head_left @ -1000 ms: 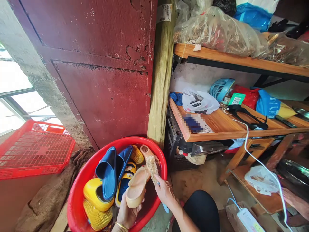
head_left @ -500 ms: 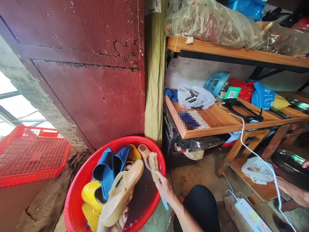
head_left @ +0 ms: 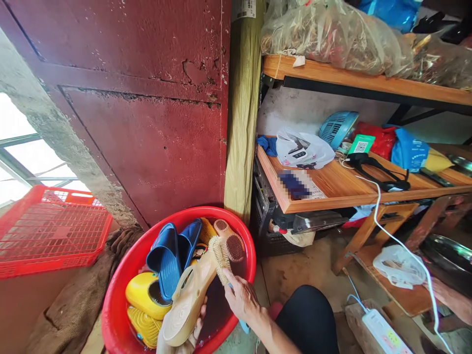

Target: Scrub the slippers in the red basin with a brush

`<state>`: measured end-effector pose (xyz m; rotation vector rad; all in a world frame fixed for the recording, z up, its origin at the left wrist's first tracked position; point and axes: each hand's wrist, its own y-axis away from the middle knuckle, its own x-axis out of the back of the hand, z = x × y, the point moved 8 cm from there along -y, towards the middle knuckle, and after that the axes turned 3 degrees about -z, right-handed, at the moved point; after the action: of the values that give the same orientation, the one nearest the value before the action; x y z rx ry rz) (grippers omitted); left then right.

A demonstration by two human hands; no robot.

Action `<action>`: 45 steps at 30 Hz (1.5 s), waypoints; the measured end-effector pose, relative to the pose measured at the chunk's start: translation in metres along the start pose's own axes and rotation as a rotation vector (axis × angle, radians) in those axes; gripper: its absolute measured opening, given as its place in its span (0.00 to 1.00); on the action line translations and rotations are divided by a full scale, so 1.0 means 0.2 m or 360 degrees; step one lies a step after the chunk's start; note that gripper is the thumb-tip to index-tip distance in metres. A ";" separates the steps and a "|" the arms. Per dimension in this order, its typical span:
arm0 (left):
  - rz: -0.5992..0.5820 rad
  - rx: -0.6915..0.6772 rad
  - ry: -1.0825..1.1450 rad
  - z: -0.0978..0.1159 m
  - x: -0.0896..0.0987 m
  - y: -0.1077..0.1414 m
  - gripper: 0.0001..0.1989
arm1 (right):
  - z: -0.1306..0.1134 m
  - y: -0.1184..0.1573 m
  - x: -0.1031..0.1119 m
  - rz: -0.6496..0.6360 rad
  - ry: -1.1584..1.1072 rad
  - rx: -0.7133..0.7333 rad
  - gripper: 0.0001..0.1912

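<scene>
Over a red basin [head_left: 107, 314] of dark water, my left hand [head_left: 195, 332] grips a beige sandal [head_left: 191, 297] from beneath, its footbed facing up. My right hand [head_left: 241, 297] is closed round a scrubbing brush [head_left: 221, 260] with pale bristles and a light blue handle. The brush head lies against the far end of the sandal; whether the bristles press on it is hard to see. Blue slippers [head_left: 169, 282], a yellow shoe [head_left: 145, 294] and another beige sandal [head_left: 235, 247], sole up, lie in the basin. A ridged yellow sole [head_left: 143, 324] shows at its near left.
A red plastic crate [head_left: 55, 231] stands left, beside brown sacking [head_left: 73, 300]. Behind the basin is a dark red door [head_left: 147, 147]. On the right, a wooden shelf [head_left: 332, 196] holds bags and a blue fan [head_left: 338, 129]. A white cable [head_left: 401, 246] hangs near a power strip [head_left: 383, 332].
My right hand has brought the brush leftward, from beside the basin's right rim onto the far end of the sandal. The view has shifted slightly; my left hand keeps its hold.
</scene>
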<state>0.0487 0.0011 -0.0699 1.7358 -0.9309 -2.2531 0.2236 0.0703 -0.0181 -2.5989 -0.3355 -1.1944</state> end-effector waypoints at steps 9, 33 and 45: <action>0.0221 -0.0119 -0.0185 -0.01 -0.03 0.03 0.34 | -0.05 -0.13 0.09 0.0009 0.0259 -0.0058 0.24; 0.0117 -0.0111 -0.0365 -0.03 -0.05 0.08 0.36 | 0.09 -0.09 0.12 0.0211 -0.0280 -0.0173 0.25; 0.0485 -0.1502 -0.1622 0.61 -0.53 0.28 0.22 | 0.19 -0.05 0.09 0.0085 -0.0467 -0.0232 0.24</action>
<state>-0.0435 0.0530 0.0652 0.0313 -0.0687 -2.6003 0.2587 0.0939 -0.0256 -2.8944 -0.2401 -0.8484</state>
